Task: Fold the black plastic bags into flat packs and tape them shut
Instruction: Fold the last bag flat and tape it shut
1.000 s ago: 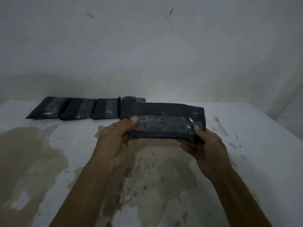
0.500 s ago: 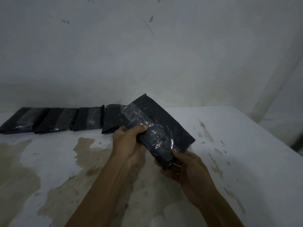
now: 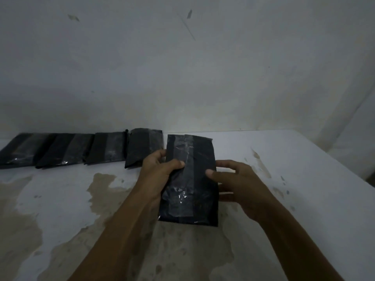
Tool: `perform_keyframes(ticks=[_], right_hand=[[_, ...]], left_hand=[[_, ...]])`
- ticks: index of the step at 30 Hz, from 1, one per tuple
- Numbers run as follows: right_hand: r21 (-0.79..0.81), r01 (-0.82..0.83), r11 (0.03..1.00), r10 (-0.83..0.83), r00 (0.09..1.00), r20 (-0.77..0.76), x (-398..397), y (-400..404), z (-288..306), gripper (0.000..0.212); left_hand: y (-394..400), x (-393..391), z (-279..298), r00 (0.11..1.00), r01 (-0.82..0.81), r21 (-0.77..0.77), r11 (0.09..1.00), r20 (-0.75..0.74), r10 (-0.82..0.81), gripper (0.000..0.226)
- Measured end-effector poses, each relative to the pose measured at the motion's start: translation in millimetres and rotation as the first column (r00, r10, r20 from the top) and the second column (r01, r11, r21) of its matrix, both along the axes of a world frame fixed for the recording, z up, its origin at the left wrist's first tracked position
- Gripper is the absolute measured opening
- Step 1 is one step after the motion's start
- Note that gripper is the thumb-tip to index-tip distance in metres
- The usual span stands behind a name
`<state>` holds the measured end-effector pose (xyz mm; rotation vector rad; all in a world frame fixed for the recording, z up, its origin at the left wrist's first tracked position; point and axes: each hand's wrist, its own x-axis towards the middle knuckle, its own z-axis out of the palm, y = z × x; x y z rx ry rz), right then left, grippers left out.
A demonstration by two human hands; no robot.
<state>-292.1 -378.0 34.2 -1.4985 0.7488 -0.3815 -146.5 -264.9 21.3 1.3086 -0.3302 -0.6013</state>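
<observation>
1. Black plastic, folded flat, forms the pack (image 3: 189, 179) held over the table (image 3: 304, 179), long side pointing away from the person.
2. Clear tape (image 3: 183, 171) runs lengthwise down its front.
3. The left hand (image 3: 160, 171) grips its left edge, thumb across the tape.
4. The right hand (image 3: 237, 183) holds the right edge, thumb on the front, fingers behind.
5. Four taped packs (image 3: 81, 149) lie in a row along the wall (image 3: 182, 78), at the far left.

No text, label, brand or number can be read anywhere. The taped black pack (image 3: 189, 179) near the middle shows only plain plastic and clear tape (glossy, unprinted). The far packs (image 3: 105, 148) are equally unmarked.
</observation>
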Motion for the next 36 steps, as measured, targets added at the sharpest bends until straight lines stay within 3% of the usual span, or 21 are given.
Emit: perform_keyframes(ticks=[4, 7, 10, 12, 14, 15, 22, 29, 33, 36], right_hand=[[0.014, 0.074, 0.997, -0.075, 0.995, 0.065, 20, -6, -8, 0.038], [-0.001, 0.181, 0.984, -0.18, 0.979, 0.098, 34, -18, -13, 0.039], [-0.029, 0.29, 0.957, -0.287, 0.954, 0.087, 60, -39, -20, 0.041], [-0.077, 0.339, 0.938, -0.336, 0.94, 0.051, 80, -52, -25, 0.043], [-0.181, 0.35, 0.919, -0.355, 0.935, 0.005, 98, -60, -29, 0.04], [-0.258, 0.344, 0.903, -0.361, 0.932, -0.02, 105, -62, -29, 0.037], [-0.696, 0.117, 0.708, -0.371, 0.901, -0.225, 126, -68, -36, 0.037], [-0.843, -0.002, 0.538, -0.4, 0.88, -0.257, 129, -63, -49, 0.025], [-0.9, -0.095, 0.426, -0.173, 0.968, -0.184, 123, -51, -55, 0.03], [-0.936, -0.156, 0.316, -0.136, 0.969, -0.208, 123, -45, -61, 0.03]], left_hand=[[6, 6, -4, 0.998, 0.06, -0.036, 0.998, 0.003, -0.06, 0.024], [21, 13, -13, 0.962, -0.01, 0.168, 0.986, 0.272, -0.037, 0.023], [41, 21, -34, 0.789, -0.167, 0.372, 0.913, 0.606, -0.102, 0.017], [50, 26, -49, 0.589, -0.237, 0.451, 0.861, 0.771, -0.242, 0.012], [53, 31, -61, 0.418, -0.26, 0.488, 0.833, 0.834, -0.359, 0.018], [53, 33, -64, 0.39, -0.266, 0.501, 0.824, 0.837, -0.383, 0.022], [51, 35, -72, 0.34, -0.292, 0.492, 0.82, 0.855, -0.391, 0.036], [50, 33, -75, 0.281, -0.324, 0.481, 0.814, 0.871, -0.403, 0.034], [51, 31, -73, 0.275, -0.331, 0.483, 0.811, 0.871, -0.406, 0.035], [51, 31, -74, 0.266, -0.339, 0.484, 0.807, 0.872, -0.411, 0.035]])
